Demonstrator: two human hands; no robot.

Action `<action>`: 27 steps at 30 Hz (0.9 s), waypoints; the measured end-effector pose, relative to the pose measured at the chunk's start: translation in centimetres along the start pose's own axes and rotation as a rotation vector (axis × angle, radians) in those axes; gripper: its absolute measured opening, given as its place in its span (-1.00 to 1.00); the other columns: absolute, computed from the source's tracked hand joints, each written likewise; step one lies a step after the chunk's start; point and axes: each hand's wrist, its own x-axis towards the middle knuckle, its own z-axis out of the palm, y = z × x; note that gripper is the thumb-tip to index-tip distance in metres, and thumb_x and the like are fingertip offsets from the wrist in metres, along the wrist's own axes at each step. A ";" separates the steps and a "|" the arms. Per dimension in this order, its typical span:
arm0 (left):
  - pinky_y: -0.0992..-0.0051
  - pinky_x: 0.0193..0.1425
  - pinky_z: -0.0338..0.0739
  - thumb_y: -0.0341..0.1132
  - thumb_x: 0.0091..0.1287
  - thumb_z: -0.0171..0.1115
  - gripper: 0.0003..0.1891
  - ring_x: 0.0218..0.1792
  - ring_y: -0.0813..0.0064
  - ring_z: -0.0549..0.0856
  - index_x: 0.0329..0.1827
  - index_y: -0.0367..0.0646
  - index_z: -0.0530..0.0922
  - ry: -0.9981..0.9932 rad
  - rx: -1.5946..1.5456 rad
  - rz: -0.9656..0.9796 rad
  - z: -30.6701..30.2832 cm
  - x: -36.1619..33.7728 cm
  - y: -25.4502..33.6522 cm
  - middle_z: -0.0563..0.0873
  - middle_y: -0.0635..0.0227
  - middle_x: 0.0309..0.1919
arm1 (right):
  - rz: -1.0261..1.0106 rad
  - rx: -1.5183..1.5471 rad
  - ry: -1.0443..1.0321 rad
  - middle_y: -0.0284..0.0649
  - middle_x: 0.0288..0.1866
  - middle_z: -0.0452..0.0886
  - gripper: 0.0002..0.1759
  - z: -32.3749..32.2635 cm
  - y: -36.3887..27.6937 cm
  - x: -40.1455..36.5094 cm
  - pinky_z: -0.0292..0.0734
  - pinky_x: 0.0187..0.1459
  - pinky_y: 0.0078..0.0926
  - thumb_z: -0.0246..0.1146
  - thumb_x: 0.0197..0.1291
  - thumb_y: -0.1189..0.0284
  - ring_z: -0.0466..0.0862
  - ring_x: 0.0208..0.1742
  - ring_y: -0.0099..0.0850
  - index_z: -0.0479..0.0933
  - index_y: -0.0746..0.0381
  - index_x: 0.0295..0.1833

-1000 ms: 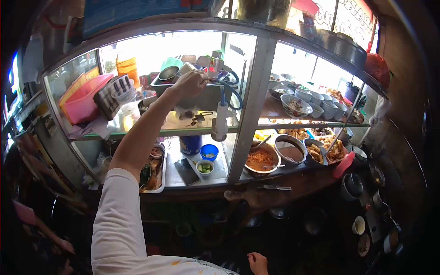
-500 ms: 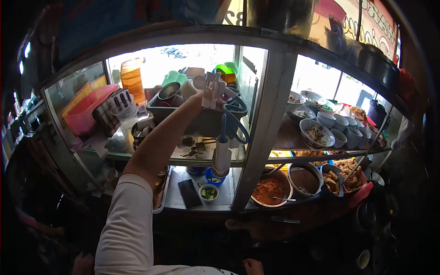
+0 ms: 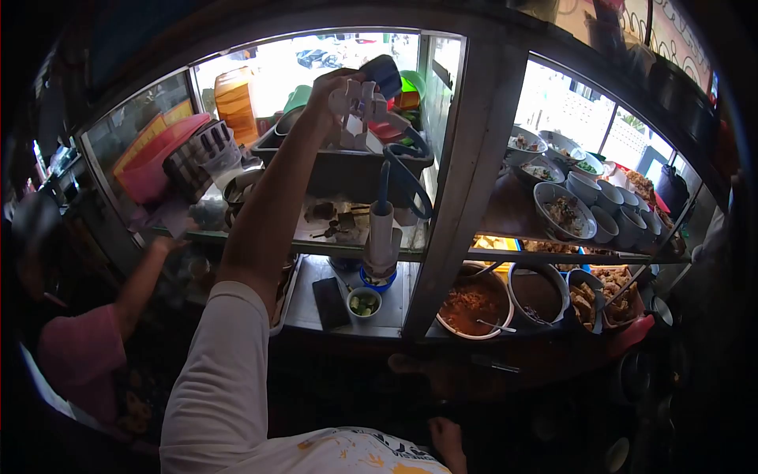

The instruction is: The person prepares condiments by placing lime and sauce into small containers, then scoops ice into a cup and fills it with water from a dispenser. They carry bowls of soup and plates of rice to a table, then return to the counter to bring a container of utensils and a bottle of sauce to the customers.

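My left hand [image 3: 333, 88] is raised above a dark grey bin [image 3: 332, 178] and closed on a dark blue, rounded piece [image 3: 383, 77], whose exact kind I cannot make out. A white clip-like device [image 3: 359, 110] with a blue strap [image 3: 418, 178] partly hides the hand and wrist. Coloured dishes, among them a green one [image 3: 296, 99], sit in the bin. Low in the view, my right hand [image 3: 446, 439] rests near my waist with curled fingers. Shadow hides whether anything is in it.
At the left, a co-worker in a pink sleeve [image 3: 83, 347] stretches a hand [image 3: 166, 243] towards the counter. White bowls [image 3: 584, 188] crowd the right shelf. Below stand a pot of red stew [image 3: 474, 308] and a pot of dark sauce [image 3: 541, 292]. A post [image 3: 483, 142] divides the case.
My left hand has risen from the bin, and the dark blue piece now shows in it. The co-worker's arm has come forward at the left. The camera view has shifted slightly.
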 end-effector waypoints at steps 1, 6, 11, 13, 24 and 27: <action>0.27 0.03 0.62 -0.12 0.27 0.23 -0.55 0.02 0.21 0.64 0.05 -0.32 0.51 0.303 0.140 -0.063 2.1 -0.2 1.7 0.63 0.01 -0.03 | 0.015 0.003 -0.005 -0.06 -0.27 0.65 -0.83 -0.1 0.0 0.0 0.54 -0.18 -0.25 0.15 0.15 0.43 0.65 -0.20 -0.09 0.63 0.23 -0.25; 0.42 -0.03 0.67 -0.56 0.30 0.03 -0.78 -0.16 0.13 0.71 -0.05 -0.53 0.46 0.494 -0.136 -0.016 4.9 -1.7 7.3 0.64 -0.12 -0.13 | -0.004 0.024 0.034 -0.05 -0.29 0.66 -0.85 -0.5 -0.5 0.0 0.56 -0.22 -0.32 0.19 0.13 0.47 0.68 -0.25 -0.14 0.64 0.26 -0.25; 0.24 0.11 0.61 -0.51 0.29 0.03 -0.81 -0.14 0.04 0.70 -0.10 -0.47 0.45 0.500 -0.026 0.141 6.2 -7.6 10.4 0.62 -0.05 -0.14 | -0.045 0.032 0.041 -0.09 -0.36 0.67 -0.87 -0.9 -1.1 -0.2 0.56 -0.29 -0.41 0.19 0.13 0.51 0.69 -0.34 -0.24 0.63 0.28 -0.25; 0.20 0.14 0.58 -0.48 0.30 0.05 -0.82 -0.11 0.00 0.69 -0.10 -0.42 0.43 0.560 0.062 0.188 7.6 -11.1 11.6 0.61 0.02 -0.14 | -0.069 0.045 0.052 -0.09 -0.39 0.65 -0.88 -1.7 -2.4 -0.2 0.55 -0.32 -0.44 0.18 0.14 0.54 0.69 -0.37 -0.27 0.62 0.29 -0.25; 0.64 -0.31 0.46 -0.35 0.25 0.10 -0.87 -0.34 0.61 0.49 -0.38 -0.24 0.48 0.756 0.049 -0.186 18.4 -34.7 9.6 0.56 0.26 -0.29 | -0.222 0.468 -0.078 -0.16 -0.32 0.62 -0.82 -4.6 -17.9 6.4 0.55 -0.34 -0.57 0.12 0.30 0.46 0.65 -0.38 -0.45 0.57 0.32 -0.11; 0.70 -0.34 0.31 -0.49 0.18 0.08 -0.97 -0.42 0.72 0.40 -0.40 -0.22 0.47 0.589 0.400 -0.549 22.4 -39.4 6.6 0.54 0.38 -0.35 | -0.042 0.897 -0.339 -0.26 -0.31 0.61 -0.74 -2.4 -20.2 8.1 0.52 -0.32 -0.65 0.07 0.36 0.35 0.61 -0.37 -0.55 0.53 0.30 -0.02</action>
